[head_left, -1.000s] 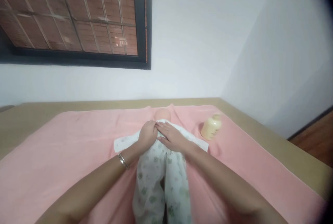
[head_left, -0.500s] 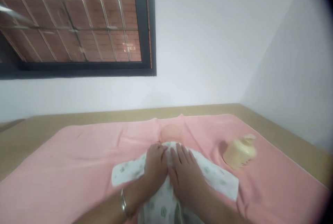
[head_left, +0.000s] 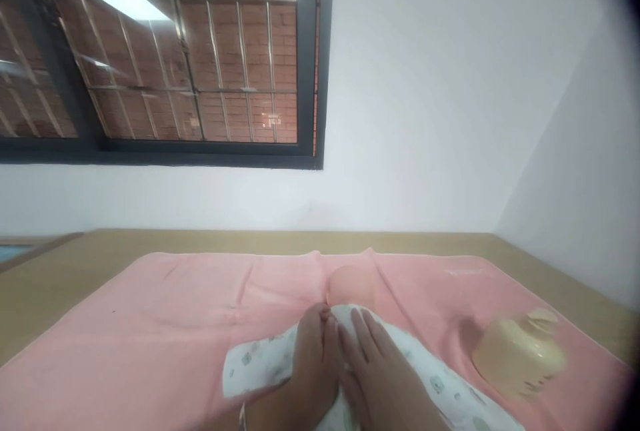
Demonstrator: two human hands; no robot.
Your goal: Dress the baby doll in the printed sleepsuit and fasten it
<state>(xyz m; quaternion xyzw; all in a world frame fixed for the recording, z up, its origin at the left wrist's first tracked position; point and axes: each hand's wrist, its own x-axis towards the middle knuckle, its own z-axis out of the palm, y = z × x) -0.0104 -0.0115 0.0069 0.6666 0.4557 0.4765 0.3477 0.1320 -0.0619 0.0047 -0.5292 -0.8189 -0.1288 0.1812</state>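
Note:
A white baby garment [head_left: 257, 363] with a small green-grey print lies face up, its sleeves spread to both sides. Beyond its neckline shows a smooth, rounded, skin-toned form [head_left: 351, 284] like a doll's head; what lies inside the cloth is hidden. My left hand [head_left: 316, 357] rests at the garment's upper front, fingers curled in and closed on the cloth near the neckline. Beside it my right hand [head_left: 383, 367] lies on the chest part with its fingers stretched out. The two hands touch along the middle, covering the front opening. A bracelet circles my left wrist.
A pink cloth [head_left: 165, 331] covers most of the tan surface [head_left: 115, 244] beneath. To the right sits a pale yellow, rounded container [head_left: 517, 354] with a knob-like top, partly blurred. Behind rise a white wall [head_left: 425, 97] and a dark-framed barred window [head_left: 210, 154].
The view has tilted up and shifted left, so everything sits lower and further right. My hands stay on the garment's upper front and have drawn closer together.

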